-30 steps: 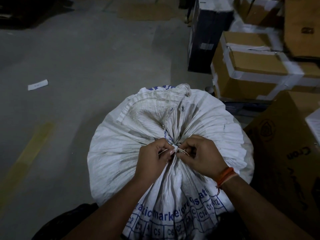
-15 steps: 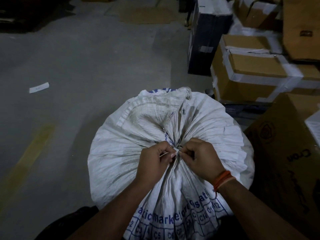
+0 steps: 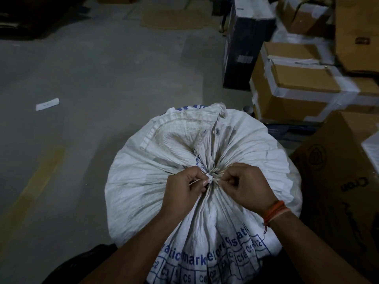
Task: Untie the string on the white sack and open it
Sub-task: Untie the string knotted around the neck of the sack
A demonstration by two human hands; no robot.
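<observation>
Head view: we see the white woven sack (image 3: 143, 181) standing on the concrete floor (image 3: 92, 78) beside taped cardboard boxes (image 3: 297, 87), still tied, left hand (image 3: 182, 191) and right hand (image 3: 246, 187) each pinching the string (image 3: 213, 178) at its gathered neck.

Bulging white woven plastic sack with blue print (image 3: 242, 144) upright on floor, near centre; mouth gathered into tight pleats, still tied by thin pale string (image 3: 215, 179) knotted at the neck.
</observation>
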